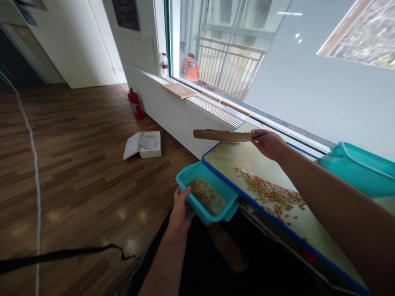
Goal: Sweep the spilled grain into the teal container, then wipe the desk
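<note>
My left hand (180, 207) grips the rim of a teal plastic bin (185, 174), thumb over the edge. Inside the bin lies a heap of small yellow-brown beads or grains mixed with pale ones (207, 196). The bin is held against the blue-edged side of a cream-topped table (321, 230). Over the tabletop, my right hand (268, 143) is closed on one end of a flat brown cardboard strip (222, 135). Below the strip, more brown and white grains (268, 191) are spread across the table, close to its blue edge.
A second teal bin (361, 168) stands at the table's right. A white radiator (182, 119) runs below the window. On the wooden floor are an open white box (150, 144) and a red fire extinguisher (135, 105). Outside, a person in orange (190, 68) is visible.
</note>
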Demonstrator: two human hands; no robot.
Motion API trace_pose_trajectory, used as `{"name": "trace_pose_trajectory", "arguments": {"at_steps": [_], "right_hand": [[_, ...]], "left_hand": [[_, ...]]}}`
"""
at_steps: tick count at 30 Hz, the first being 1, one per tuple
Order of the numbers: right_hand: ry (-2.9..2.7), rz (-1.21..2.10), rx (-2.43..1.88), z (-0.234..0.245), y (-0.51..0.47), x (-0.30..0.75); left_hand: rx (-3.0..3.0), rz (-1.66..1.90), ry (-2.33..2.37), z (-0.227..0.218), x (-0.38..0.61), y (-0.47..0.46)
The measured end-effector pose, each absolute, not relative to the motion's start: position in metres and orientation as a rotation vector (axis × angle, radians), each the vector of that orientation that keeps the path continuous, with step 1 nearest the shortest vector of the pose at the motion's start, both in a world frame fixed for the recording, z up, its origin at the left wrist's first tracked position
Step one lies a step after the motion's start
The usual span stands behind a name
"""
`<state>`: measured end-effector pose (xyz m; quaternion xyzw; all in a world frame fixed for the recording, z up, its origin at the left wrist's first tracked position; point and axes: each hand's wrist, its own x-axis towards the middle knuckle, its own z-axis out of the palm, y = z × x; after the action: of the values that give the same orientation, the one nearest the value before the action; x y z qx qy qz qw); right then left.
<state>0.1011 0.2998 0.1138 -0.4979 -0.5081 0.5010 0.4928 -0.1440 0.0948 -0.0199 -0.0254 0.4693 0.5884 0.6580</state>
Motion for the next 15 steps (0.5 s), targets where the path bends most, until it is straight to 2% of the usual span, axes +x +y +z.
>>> {"name": "trace_pose_trajectory", "arguments": {"at_steps": [15], "right_hand": [[-1.164, 1.332, -1.174, 0.116, 0.282, 0.094]], "left_hand": [[0.090, 1.378, 1.066, -0.012, -0.147, 0.090]]}}
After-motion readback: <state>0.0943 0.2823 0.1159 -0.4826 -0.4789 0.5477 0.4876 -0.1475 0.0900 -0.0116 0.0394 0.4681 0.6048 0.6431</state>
